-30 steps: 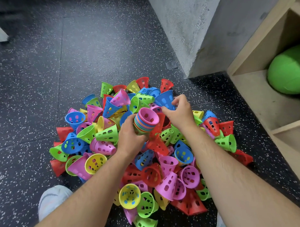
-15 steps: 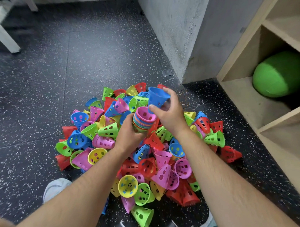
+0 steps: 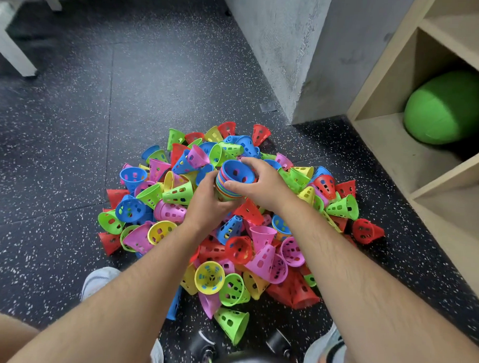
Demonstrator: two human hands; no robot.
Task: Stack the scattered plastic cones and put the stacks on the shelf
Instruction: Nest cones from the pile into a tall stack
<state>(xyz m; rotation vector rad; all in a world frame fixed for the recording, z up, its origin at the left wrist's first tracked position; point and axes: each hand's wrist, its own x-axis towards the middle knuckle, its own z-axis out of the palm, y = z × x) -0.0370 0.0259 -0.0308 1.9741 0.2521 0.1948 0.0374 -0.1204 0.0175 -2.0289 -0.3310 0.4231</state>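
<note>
A heap of perforated plastic cones (image 3: 260, 244) in red, blue, green, yellow and pink lies on the dark speckled floor. Above its middle my left hand (image 3: 205, 204) grips a stack of nested cones (image 3: 228, 189) from below. A blue cone (image 3: 237, 171) sits on top of the stack, mouth up. My right hand (image 3: 260, 184) holds this blue cone at its rim, thumb on the near side and fingers over the far side. The wooden shelf (image 3: 397, 148) stands at the right, its lower compartment open toward the heap.
A green ball (image 3: 444, 107) lies in the shelf compartment. A grey concrete pillar (image 3: 286, 52) rises behind the heap. White furniture legs (image 3: 12, 51) stand at the far left. My shoes (image 3: 99, 281) are at the heap's near edge, with dark caster wheels (image 3: 205, 345) below.
My right hand picked a blue cone from the heap's far side, carried it to the stack, and now it sits on top, covering the pink cone.
</note>
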